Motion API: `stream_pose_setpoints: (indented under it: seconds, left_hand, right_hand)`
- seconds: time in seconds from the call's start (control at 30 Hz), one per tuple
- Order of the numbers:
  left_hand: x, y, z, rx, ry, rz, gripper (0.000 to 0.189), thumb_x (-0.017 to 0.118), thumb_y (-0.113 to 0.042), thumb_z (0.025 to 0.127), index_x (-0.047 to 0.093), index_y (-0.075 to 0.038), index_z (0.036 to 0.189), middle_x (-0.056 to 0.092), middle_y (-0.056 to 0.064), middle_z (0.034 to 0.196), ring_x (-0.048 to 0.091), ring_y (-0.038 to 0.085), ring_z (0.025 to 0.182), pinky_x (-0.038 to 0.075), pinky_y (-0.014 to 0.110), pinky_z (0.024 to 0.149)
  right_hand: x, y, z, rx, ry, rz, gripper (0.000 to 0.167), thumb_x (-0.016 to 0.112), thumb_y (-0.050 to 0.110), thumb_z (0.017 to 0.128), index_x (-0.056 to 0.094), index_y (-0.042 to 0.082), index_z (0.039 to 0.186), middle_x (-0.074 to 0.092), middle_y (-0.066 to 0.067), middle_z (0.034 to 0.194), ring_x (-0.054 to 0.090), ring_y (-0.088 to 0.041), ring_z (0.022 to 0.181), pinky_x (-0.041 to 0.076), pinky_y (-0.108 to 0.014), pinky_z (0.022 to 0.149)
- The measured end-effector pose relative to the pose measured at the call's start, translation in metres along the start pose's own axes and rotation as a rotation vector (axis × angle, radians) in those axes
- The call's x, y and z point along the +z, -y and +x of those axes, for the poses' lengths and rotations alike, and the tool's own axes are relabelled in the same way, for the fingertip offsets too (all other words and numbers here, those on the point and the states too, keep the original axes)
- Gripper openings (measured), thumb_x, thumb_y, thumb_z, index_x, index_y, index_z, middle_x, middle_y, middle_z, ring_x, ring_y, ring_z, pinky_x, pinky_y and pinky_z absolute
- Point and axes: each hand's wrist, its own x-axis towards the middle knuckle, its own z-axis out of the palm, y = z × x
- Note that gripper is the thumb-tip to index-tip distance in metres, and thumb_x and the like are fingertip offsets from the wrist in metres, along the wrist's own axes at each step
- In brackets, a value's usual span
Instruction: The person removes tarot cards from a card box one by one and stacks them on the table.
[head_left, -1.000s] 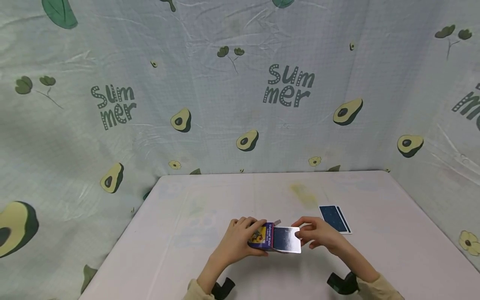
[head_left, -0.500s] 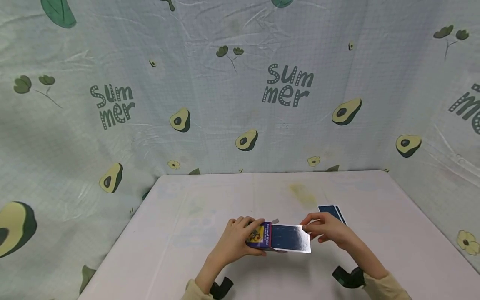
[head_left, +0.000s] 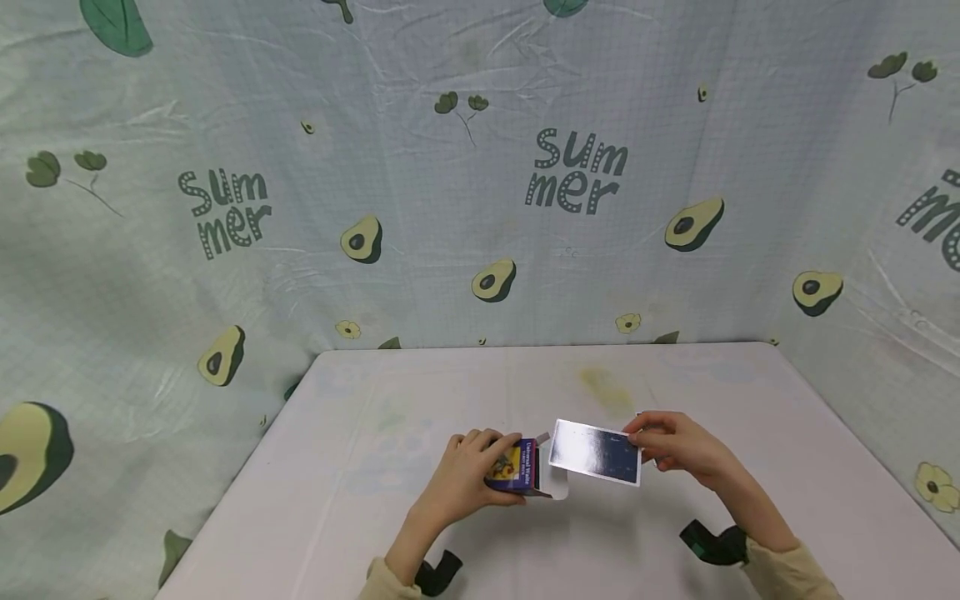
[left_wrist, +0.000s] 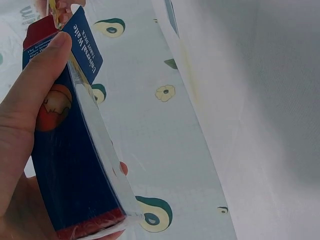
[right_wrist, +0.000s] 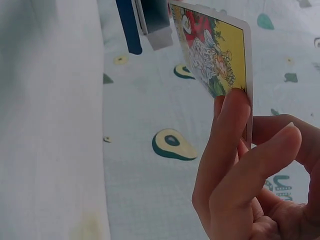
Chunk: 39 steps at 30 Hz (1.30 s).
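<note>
My left hand [head_left: 471, 472] grips a purple-blue tarot card box [head_left: 514, 467] lettered "Universal Waite", its end flap open toward the right. In the left wrist view the thumb lies along the side of the box [left_wrist: 75, 165]. Just right of the box, my right hand [head_left: 684, 446] pinches a tarot card [head_left: 596, 452] by its right end, clear of the box. The card's dark blue back faces up in the head view. Its yellow and red picture side [right_wrist: 212, 47] shows in the right wrist view. Whether it is a single card I cannot tell.
A pale cloth covers the table [head_left: 360, 483], with a yellowish stain [head_left: 606, 390] toward the back. A hanging sheet [head_left: 420, 200] printed with avocados surrounds it. The cards lying at the right are almost wholly hidden behind my right hand.
My right hand has drawn the card out of the box, moving right and slightly up. It now covers the cards lying on the table. My left hand has stayed nearly still with the box.
</note>
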Motion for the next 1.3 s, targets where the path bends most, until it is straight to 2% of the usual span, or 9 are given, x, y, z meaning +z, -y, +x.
stream_pose_setpoints:
  seconds: [0.1, 0.27, 0.37, 0.7, 0.9, 1.07, 1.3]
  left_hand:
    - [0.000, 0.000, 0.000, -0.004, 0.004, 0.000, 0.077, 0.072, -0.054, 0.061, 0.048, -0.023, 0.127, 0.056, -0.004, 0.105, 0.051, 0.012, 0.093, 0.039, 0.038, 0.080]
    - [0.000, 0.002, 0.000, -0.004, -0.004, -0.004, 0.076, 0.072, -0.054, 0.062, 0.048, -0.023, 0.127, 0.056, -0.003, 0.105, 0.051, 0.013, 0.093, 0.039, 0.039, 0.080]
    - [0.001, 0.003, -0.001, -0.007, -0.012, -0.007, 0.076, 0.072, -0.054, 0.061, 0.048, -0.023, 0.127, 0.056, -0.003, 0.105, 0.051, 0.013, 0.093, 0.039, 0.040, 0.080]
    - [0.001, 0.004, -0.001, -0.006, -0.020, -0.025, 0.076, 0.072, -0.053, 0.062, 0.047, -0.023, 0.127, 0.056, -0.002, 0.106, 0.052, 0.015, 0.096, 0.039, 0.040, 0.080]
    - [0.001, 0.005, 0.000, -0.014, -0.021, -0.012, 0.076, 0.071, -0.054, 0.062, 0.047, -0.023, 0.127, 0.055, -0.002, 0.105, 0.053, 0.015, 0.096, 0.040, 0.040, 0.080]
    - [-0.002, 0.007, -0.001, -0.023, -0.024, -0.008, 0.077, 0.072, -0.054, 0.062, 0.047, -0.023, 0.128, 0.055, -0.002, 0.106, 0.053, 0.016, 0.096, 0.040, 0.040, 0.080]
    - [-0.009, 0.014, -0.004, -0.046, -0.059, -0.016, 0.076, 0.073, -0.052, 0.061, 0.047, -0.022, 0.127, 0.055, 0.000, 0.108, 0.053, 0.018, 0.098, 0.040, 0.041, 0.081]
  right_hand:
    - [-0.006, -0.002, 0.000, 0.002, -0.032, -0.013, 0.038, 0.055, 0.025, 0.087, 0.052, -0.006, 0.109, 0.064, 0.005, 0.086, 0.058, -0.013, 0.074, 0.045, -0.026, 0.056]
    - [-0.012, -0.004, -0.001, 0.016, -0.082, -0.036, 0.044, 0.054, 0.026, 0.088, 0.049, -0.008, 0.116, 0.063, -0.003, 0.099, 0.060, -0.016, 0.082, 0.048, -0.032, 0.064]
    - [-0.015, -0.005, -0.001, 0.040, -0.106, -0.040, 0.047, 0.053, 0.027, 0.088, 0.047, -0.008, 0.120, 0.061, -0.005, 0.102, 0.059, -0.015, 0.084, 0.047, -0.033, 0.067]
    - [-0.032, -0.013, -0.002, 0.064, -0.144, -0.040, 0.054, 0.052, 0.028, 0.089, 0.039, -0.008, 0.128, 0.059, 0.000, 0.100, 0.058, -0.012, 0.085, 0.046, -0.031, 0.070]
    - [-0.041, -0.020, -0.001, 0.092, -0.148, -0.016, 0.060, 0.056, 0.025, 0.087, 0.032, -0.009, 0.131, 0.060, 0.007, 0.091, 0.058, -0.009, 0.083, 0.044, -0.029, 0.069]
    - [-0.045, -0.026, 0.003, 0.130, -0.146, 0.030, 0.064, 0.060, 0.025, 0.084, 0.031, -0.007, 0.131, 0.061, 0.010, 0.085, 0.060, -0.008, 0.080, 0.045, -0.024, 0.065]
    - [-0.052, -0.044, 0.004, 0.206, -0.096, 0.223, 0.070, 0.061, 0.019, 0.084, 0.021, -0.009, 0.133, 0.064, 0.007, 0.082, 0.064, -0.008, 0.077, 0.044, -0.013, 0.055]
